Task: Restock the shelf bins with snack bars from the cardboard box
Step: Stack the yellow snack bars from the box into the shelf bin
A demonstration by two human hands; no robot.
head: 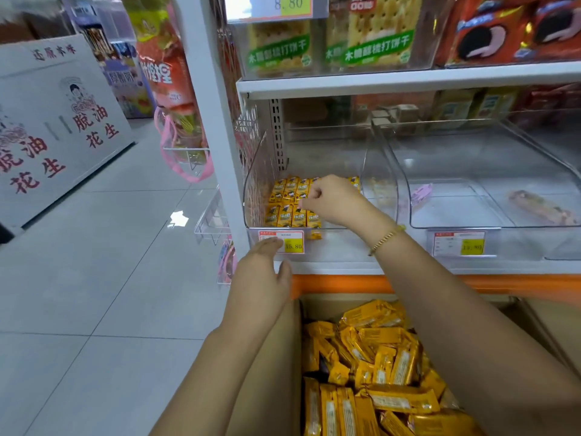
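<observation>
A clear plastic shelf bin (255, 171) holds two rows of yellow snack bars (284, 199) standing on end at its left side. My right hand (333, 199) reaches into this bin, its fingers curled down and pinching a bar at the end of the rows. Fingers straight, my left hand (261, 278) hovers at the bin's front with its fingertips at the price tag (294, 242). Below the shelf, an open cardboard box (279, 357) is piled with loose yellow snack bars (377, 372).
To the right stands a second clear bin (471, 171) with one pinkish bar (540, 207) inside. Cracker packs (279, 48) fill the shelf above. A wire rack (210, 218) juts from the shelf post, and a white signboard (56, 121) stands across the tiled aisle.
</observation>
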